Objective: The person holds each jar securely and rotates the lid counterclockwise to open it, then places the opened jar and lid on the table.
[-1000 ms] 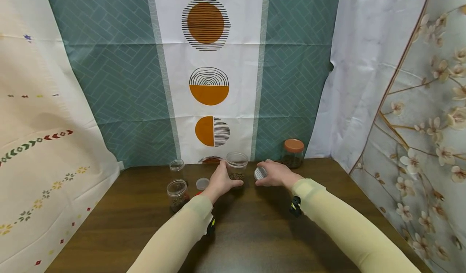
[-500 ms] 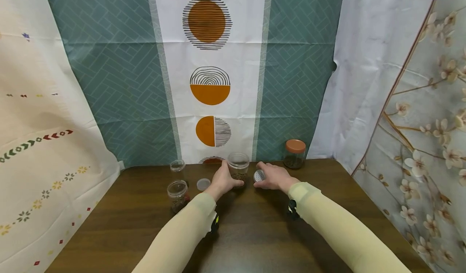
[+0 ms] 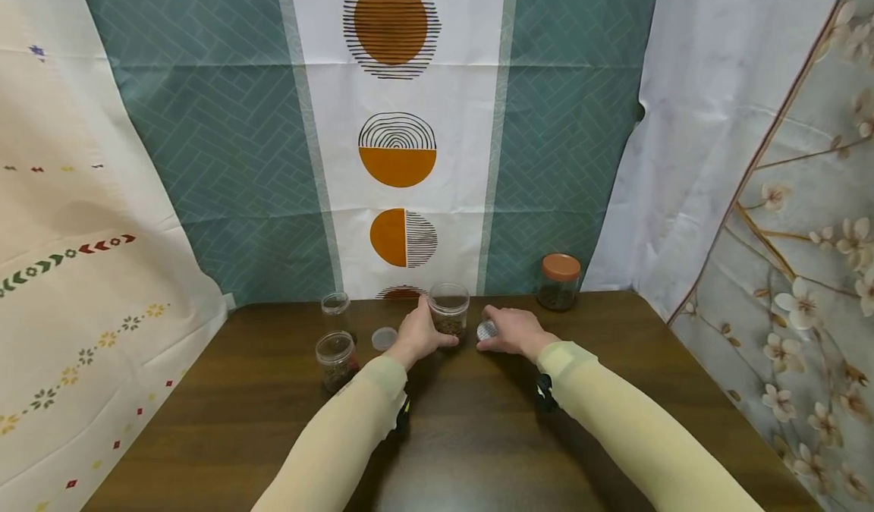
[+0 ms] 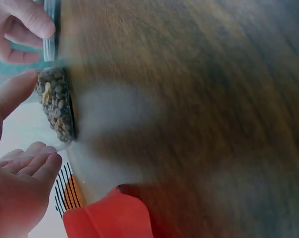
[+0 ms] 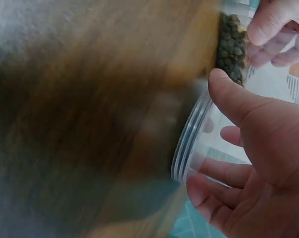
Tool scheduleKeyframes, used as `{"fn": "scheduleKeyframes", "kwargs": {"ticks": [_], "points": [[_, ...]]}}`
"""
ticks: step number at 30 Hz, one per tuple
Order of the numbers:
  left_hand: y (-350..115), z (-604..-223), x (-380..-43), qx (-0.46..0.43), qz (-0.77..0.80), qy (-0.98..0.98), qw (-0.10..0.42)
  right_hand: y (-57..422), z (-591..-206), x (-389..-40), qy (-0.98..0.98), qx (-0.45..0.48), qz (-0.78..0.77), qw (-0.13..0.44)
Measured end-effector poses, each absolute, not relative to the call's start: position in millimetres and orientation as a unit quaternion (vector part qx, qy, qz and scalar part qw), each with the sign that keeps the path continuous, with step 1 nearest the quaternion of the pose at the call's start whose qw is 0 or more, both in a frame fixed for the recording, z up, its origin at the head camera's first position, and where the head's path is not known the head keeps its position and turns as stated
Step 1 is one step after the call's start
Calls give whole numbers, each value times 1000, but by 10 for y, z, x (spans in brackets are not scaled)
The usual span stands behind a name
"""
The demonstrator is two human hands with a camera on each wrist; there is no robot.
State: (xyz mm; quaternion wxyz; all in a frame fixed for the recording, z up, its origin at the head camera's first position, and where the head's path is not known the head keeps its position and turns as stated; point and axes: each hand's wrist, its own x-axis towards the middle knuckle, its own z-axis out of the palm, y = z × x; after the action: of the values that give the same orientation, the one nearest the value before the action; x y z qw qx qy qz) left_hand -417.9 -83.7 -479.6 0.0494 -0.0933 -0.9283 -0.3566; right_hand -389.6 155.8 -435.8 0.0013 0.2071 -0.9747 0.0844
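Note:
My left hand grips an open clear jar, fingers and thumb around its sides. Small dark brown pellets or beans fill the bottom of that jar, which stands upright on the table. To its right, my right hand holds a clear plastic container with a ridged rim turned toward the tabletop. Its round, whitish patterned face shows in the head view; the rest is covered by the fingers. A small gap lies between the two containers.
Two clear jars stand left of my left hand, with a translucent round lid beside them. A red object lies close to my left wrist. An orange-lidded jar stands at the back right, before the hanging cloth.
The head view has shifted slightly, so the scene sits a little higher. Both hands keep their hold and stay nearly in place.

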Motion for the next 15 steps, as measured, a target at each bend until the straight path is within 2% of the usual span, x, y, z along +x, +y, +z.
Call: {"fn": "scheduleKeyframes", "kwargs": {"ticks": [5,6,8,12,13,15], "points": [[-819,-4633,-4049,-86,-374,-923,34,1567,-4431,-3961,-971,223,82,8],[-819,-4642,-4059,-84,-373,-923,33,1628,-4564,-4072,-967,239,88,21],[-837,-4714,-4122,-88,-360,-928,43,1627,-4572,-4075,-965,245,91,24],[-856,-4753,-4175,-87,-361,-928,33,1599,-4541,-4015,-966,244,86,31],[-868,-4792,-4212,-91,-359,-928,35,1529,-4407,-3892,-970,231,76,26],[-873,-4778,-4201,-87,-358,-929,32,1504,-4377,-3851,-969,235,65,41]]}}
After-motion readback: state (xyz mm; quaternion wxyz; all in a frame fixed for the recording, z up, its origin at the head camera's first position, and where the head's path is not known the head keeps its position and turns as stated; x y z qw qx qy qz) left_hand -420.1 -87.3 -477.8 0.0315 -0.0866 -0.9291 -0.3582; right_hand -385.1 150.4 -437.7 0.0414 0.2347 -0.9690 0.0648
